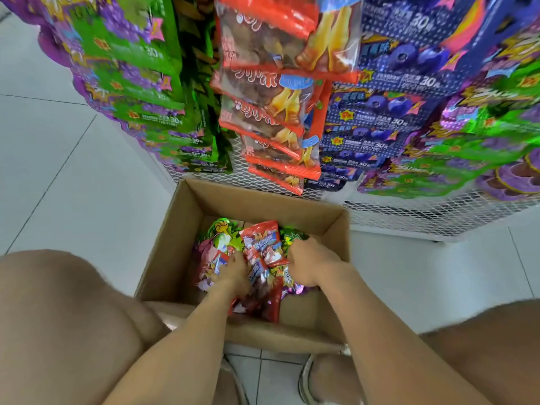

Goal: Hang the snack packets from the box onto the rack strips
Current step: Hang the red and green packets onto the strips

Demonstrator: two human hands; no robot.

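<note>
left hand (233, 273) + right hand (309, 264) each grip snack packets (263, 244) heaped between them | inside box (263, 206)

White floor tiles (73, 171) with thin dark joints; what looks like 1 pale sandal (305, 381) at the bottom edge.

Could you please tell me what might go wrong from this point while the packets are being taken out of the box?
Both the left hand and the right hand dig into the jumbled packets in the box; grabbing several at once could crease them or let some drop on lifting.
The hanging red packets on the rack reach down close above the box's far edge, so rising hands might knock them loose.
</note>
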